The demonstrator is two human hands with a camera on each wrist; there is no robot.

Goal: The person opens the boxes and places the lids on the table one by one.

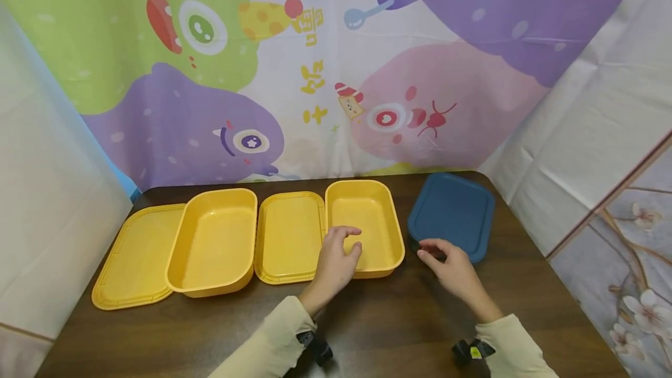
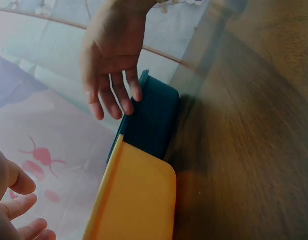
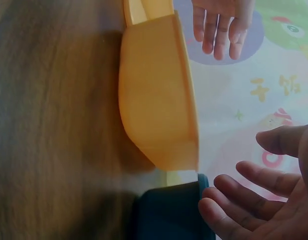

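My left hand (image 1: pixel 337 261) hovers over the near left part of the smaller yellow box (image 1: pixel 370 220), which has no lid on and holds nothing. Its fingers are loosely bent and grip nothing. At the near left corner of the blue lidded box (image 1: pixel 452 212), my right hand (image 1: pixel 448 264) reaches in with relaxed fingers, the fingertips right at the lid's rim. In the right wrist view those fingers (image 3: pixel 233 207) spread beside the edge of the blue box (image 3: pixel 168 212). The left wrist view shows both boxes side by side, the yellow box (image 2: pixel 139 192) nearer.
Left of the small yellow box lies a yellow lid (image 1: pixel 291 238). Beyond it stands a larger open yellow box (image 1: pixel 215 244), its side overlapping another yellow lid (image 1: pixel 139 258) at the far left. A printed curtain (image 1: pixel 325 150) hangs behind the dark wooden table (image 1: pixel 388 325).
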